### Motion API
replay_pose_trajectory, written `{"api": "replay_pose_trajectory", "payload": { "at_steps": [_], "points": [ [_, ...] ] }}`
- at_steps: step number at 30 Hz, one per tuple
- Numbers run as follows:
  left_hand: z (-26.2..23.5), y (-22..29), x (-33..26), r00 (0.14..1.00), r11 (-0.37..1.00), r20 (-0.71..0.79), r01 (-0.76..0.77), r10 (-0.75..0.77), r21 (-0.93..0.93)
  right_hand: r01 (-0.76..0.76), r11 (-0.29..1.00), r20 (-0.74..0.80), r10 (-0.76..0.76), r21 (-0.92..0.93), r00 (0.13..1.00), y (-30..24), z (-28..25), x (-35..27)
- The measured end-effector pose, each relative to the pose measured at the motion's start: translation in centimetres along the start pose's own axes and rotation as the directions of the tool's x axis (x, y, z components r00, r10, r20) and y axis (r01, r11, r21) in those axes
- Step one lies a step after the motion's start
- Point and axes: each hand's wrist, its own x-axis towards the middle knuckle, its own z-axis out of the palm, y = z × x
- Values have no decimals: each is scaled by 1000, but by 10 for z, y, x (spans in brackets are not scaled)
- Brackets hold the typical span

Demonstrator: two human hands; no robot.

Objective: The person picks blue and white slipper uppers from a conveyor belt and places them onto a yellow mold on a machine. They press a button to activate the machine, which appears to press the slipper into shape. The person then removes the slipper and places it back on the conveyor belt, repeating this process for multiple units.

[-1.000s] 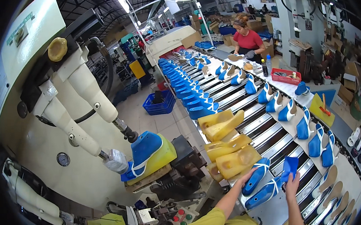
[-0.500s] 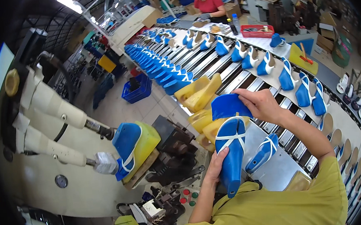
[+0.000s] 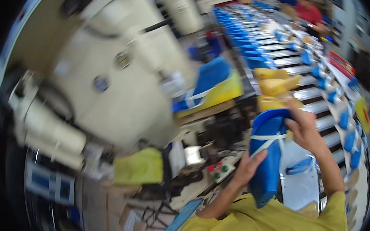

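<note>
My left hand is wrapped round a blue shoe last with white crossed straps on it, its narrow end pointing down toward my shirt. At the wide toe end, a thin blue sheet lies against the last. My right hand pinches the sheet's right edge beside the toe; motion blur softens its fingers. Another strapped blue last lies on the metal plate just right of the one I hold.
Yellow lasts sit beyond my hands at the roller conveyor, lined with blue lasts. To the left, a machine holds a strapped blue last on a yellow block; a yellow-green pad sits nearer. A person in red is far right.
The view has swung left, so the conveyor and machine appear farther right. The blue sheet, held up beyond the toe before, is now down against the last's toe.
</note>
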Motion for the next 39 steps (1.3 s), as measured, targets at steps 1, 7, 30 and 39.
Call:
{"api": "replay_pose_trajectory", "payload": {
  "at_steps": [1,7,30,39],
  "points": [
    [-4,-2,-13,996,994,-83,-53,45,-97,-13,985,-93,30,172,995,-10,13,-1],
    [-29,51,-101,963,513,-261,-260,72,-818,83,701,170,-285,708,943,-92,66,-61],
    [-426,72,-274,-54,764,-835,-373,548,526,264,770,71,-372,581,926,-312,181,96],
    [-408,86,-285,156,927,-924,-197,350,318,190,733,172,-389,653,905,-310,225,115]
  ]
}}
